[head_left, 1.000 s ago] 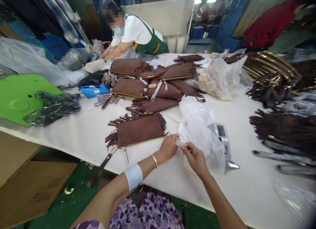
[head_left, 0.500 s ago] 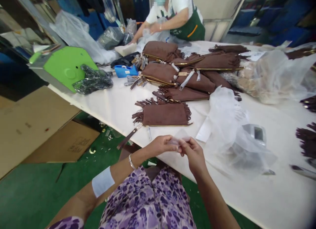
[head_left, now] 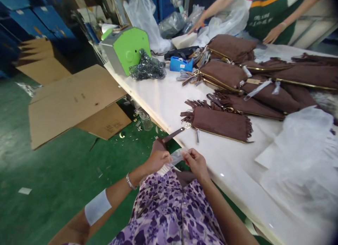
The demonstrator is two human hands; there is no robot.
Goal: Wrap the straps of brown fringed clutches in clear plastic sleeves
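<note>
Between my hands, above my lap at the table's front edge, a strip of clear plastic is stretched. My left hand pinches its left end, and my right hand grips the other end. Just beyond them a brown fringed pouch lies flat on the white table, its gold zipper toward me. The pouch's wrist strap hangs over the table edge near my left hand.
More brown pouches are piled behind. A blue tape dispenser, a green machine and crumpled dark plastic stand back left. Clear bags lie at right. A person in a green apron reaches across the far side. Cardboard lies left.
The view has swung to the left. My hands have moved apart, and the plastic that was bunched between them is now drawn out. The other person's hands have separated.
</note>
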